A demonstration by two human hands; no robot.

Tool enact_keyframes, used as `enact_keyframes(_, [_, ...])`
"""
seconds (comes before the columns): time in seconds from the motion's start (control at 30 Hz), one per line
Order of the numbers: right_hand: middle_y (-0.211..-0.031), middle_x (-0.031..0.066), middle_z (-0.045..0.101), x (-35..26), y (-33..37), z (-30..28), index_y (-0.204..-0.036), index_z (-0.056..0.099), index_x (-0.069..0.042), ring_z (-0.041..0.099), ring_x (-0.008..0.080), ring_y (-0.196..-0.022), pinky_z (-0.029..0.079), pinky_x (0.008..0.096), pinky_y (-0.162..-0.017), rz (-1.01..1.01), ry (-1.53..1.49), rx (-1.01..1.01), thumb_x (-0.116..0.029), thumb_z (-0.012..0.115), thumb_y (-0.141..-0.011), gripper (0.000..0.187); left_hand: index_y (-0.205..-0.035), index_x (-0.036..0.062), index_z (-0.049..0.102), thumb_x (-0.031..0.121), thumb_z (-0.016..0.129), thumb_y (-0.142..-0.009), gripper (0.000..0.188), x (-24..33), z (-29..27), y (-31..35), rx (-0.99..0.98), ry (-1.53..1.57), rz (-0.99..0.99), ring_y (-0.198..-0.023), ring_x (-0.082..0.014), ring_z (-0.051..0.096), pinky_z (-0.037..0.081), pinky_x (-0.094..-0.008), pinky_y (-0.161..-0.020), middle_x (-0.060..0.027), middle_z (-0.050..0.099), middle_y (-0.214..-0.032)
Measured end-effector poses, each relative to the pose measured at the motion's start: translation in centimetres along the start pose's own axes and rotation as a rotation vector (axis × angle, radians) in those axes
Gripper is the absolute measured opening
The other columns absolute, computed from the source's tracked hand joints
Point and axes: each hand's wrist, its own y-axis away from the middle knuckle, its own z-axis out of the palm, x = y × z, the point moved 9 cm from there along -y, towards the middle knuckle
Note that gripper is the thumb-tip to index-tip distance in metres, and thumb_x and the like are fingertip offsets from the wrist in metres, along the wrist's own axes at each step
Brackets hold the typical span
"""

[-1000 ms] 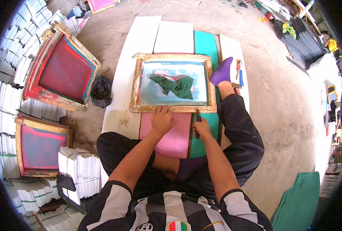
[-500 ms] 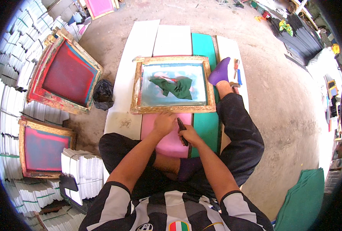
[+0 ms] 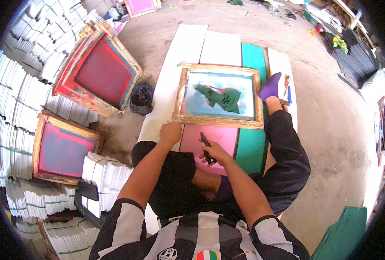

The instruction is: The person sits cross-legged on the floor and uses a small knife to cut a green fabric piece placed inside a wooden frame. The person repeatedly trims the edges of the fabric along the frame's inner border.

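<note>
I sit on the floor with a wooden printing frame [image 3: 180, 99] lying in front of me; its light blue mesh carries a crumpled green cloth [image 3: 222, 99]. My left hand [image 3: 170, 132] rests knuckles down on the near left corner of the frame, by the pink sheet [image 3: 227, 138]. Over that pink sheet, near my lap, my right hand [image 3: 213, 152] grips a small dark stick-like tool [image 3: 205, 144]. White and green sheets [image 3: 225, 48] lie under and beyond the frame.
Two red-meshed wooden frames [image 3: 101, 73] [image 3: 62, 149] lean against stacks of white sheets [image 3: 23, 86] on my left. A black bag [image 3: 141, 98] lies beside the white board. My purple-socked foot [image 3: 270, 86] rests at the frame's right side. Green cloth [image 3: 344, 234] lies at lower right.
My right hand left the frame's near edge and drew back toward my lap with the dark tool. My left hand slid left along the frame's edge to its corner.
</note>
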Motion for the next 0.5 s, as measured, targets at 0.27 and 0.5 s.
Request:
enact_keyframes(0.27, [-0.081,0.0145,0.068,2.6,-0.3,-3.0,-0.113,0.053,-0.006,0.067,0.0236,-0.06,0.053,0.0381,-0.048,0.011,-0.089,0.136,-0.025,0.062,-0.097,0.026,-0.101,0.0049,0.074,0.023,0.069,-0.084,0.026,-9.4,3.0,1.4,-0.125,0.046,-0.41,-0.097,-0.0331,0.072,0.058,-0.0416,-0.081,-0.0184,0.073,-0.105])
enact_keyframes(0.5, [-0.079,0.0105,0.063,3.6,3.4,-11.0,-0.118,0.06,-0.002,0.064,0.0221,-0.065,0.058,0.0405,-0.053,-0.006,-0.298,0.377,-0.014,0.063,-0.095,0.026,-0.099,0.0073,0.075,0.039,0.072,-0.084,0.035,-3.5,0.6,-0.1,-0.099,0.056,-0.279,-0.095,-0.0327,0.072,0.057,-0.0447,-0.08,-0.0154,0.074,-0.099])
